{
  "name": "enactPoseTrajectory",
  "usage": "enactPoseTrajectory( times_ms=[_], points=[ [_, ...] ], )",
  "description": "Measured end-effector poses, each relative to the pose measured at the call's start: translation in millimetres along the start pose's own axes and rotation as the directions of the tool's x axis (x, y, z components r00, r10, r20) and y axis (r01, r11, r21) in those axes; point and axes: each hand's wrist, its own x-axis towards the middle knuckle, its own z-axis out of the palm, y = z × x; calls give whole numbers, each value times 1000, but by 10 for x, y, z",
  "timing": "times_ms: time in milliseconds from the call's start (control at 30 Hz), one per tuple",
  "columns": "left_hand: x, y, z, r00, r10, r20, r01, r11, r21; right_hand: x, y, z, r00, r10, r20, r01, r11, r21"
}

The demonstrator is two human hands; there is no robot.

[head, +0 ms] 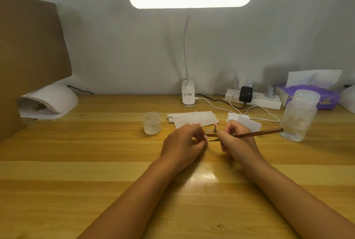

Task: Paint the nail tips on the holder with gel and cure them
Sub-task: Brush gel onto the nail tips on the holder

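Holding a thin brush (257,133) like a pen, the right hand (237,139) has its fingers curled tight round the front of the handle. The left hand (182,142) pinches a pale nail tip (206,138) at its fingertips; whether it grips the tip itself or a small stand beneath it is hidden by the fingers.

The brush's long axis is what matters. It runs from the handle end, up and to the right near a clear bottle (298,115), down and leftward to the dark bristles, which point straight at the pinched tip. The tip lies just left of the bristles, between the two hands. Whether they touch cannot be told, so the next stroke looks like a small leftward push by the right hand, which is the nearer one.

The holder (210,134), a dark strip on the table (96,162), lies just behind the hands, with another tip (215,124) standing upright on it. A frosted gel jar (152,123) stands near the left hand. The white curing lamp (51,100) sits well apart at the far left, so curing would probably fall to the left hand.
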Motion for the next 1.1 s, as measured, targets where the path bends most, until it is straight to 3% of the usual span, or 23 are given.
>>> enactPoseTrajectory(
  times_ms=[167, 333, 667, 1100],
  points=[
    [-7, -10, -12, 1000, -2, 16, 2, 1000, -7, 10, 3, -42, 997, 54, -60, -42, 983, 180],
    [-15, 18, -28, 1000, -10, 28, 10, 1000, -6, -2, -6, -62, 999, 35, -39, -25, 972, 232],
    [-8, 11, -26, 1000, -19, 25, 19, 1000, -23, 34, 32, -45, 998, 48, 28, -52, 987, 153],
    [-4, -5, -20, 999, -45, 27, 46, 999, -24, -11, 11, -11, 997, -25, 78, 21, 998, 54]
  ],
)
